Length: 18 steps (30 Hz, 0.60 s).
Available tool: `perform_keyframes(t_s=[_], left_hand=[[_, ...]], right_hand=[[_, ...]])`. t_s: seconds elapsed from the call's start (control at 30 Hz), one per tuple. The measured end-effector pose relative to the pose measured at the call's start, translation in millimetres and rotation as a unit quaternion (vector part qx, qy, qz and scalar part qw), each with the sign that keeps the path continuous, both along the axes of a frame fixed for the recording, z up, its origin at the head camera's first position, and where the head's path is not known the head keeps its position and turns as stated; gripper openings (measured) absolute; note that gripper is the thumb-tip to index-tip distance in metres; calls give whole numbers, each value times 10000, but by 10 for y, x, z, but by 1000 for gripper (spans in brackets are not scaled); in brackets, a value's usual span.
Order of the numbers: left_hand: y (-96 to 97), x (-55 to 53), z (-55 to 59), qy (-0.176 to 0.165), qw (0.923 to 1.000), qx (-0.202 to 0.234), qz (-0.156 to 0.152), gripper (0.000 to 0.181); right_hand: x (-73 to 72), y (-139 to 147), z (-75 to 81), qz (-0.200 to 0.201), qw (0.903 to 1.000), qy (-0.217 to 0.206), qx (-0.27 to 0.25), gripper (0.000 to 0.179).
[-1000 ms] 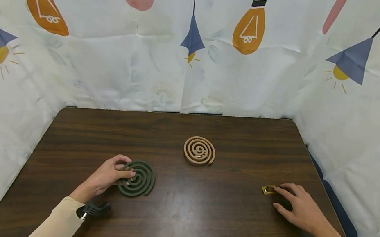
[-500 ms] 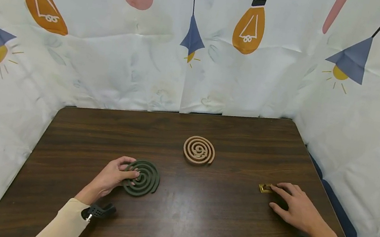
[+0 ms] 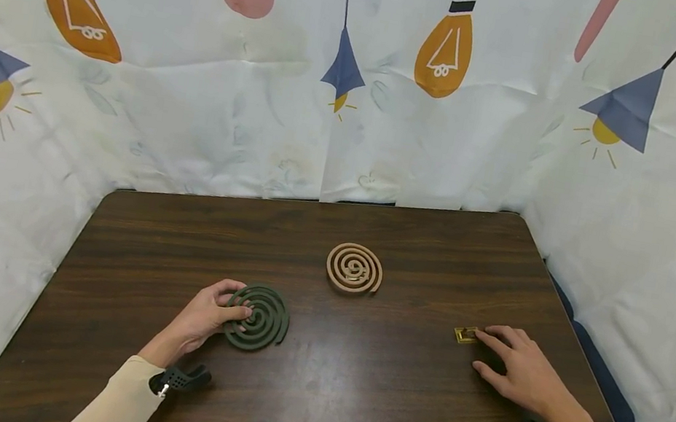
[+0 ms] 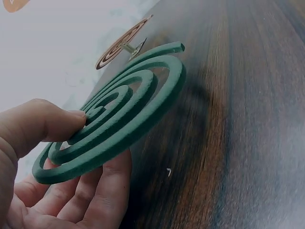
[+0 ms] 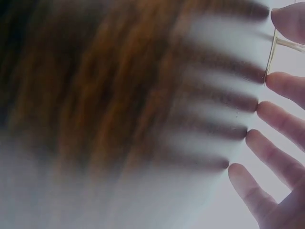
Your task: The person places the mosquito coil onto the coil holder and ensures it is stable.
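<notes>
A dark green mosquito coil (image 3: pixel 271 318) is pinched in my left hand (image 3: pixel 203 320). The thumb presses on its inner turns and the fingers lie underneath; in the left wrist view the coil (image 4: pixel 147 119) is held tilted above the table. At the right, fingertips of my right hand (image 3: pixel 521 371) rest against a small gold metal coil stand (image 3: pixel 460 336) lying on the tabletop. In the right wrist view the fingers are spread, tips on the table, the index finger (image 5: pixel 286 87) at the edge of the thin stand (image 5: pixel 271 57).
A tan mosquito coil (image 3: pixel 336 281) lies farther back, near the middle of the brown wooden table (image 3: pixel 388 396). White cloth (image 3: pixel 193 122) printed with lamps and bulbs hangs behind the table and along both sides.
The right hand has slid the gold stand leftward over the table. My left hand has carried the green coil a little to the right. The tan coil has stayed put.
</notes>
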<state>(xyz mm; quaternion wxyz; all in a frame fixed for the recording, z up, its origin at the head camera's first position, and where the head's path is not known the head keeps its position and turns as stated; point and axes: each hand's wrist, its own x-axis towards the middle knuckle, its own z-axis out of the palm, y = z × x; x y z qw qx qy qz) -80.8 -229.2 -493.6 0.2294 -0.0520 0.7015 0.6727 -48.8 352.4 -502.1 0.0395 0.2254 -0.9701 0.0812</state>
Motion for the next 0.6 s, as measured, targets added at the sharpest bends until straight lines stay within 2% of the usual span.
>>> perform_keyframes(t_s=[0.6], left_hand=[[137,20,9,7,9999,118,-70,49]], right_hand=[[9,-144,25,-160,9998,-110,40,57]])
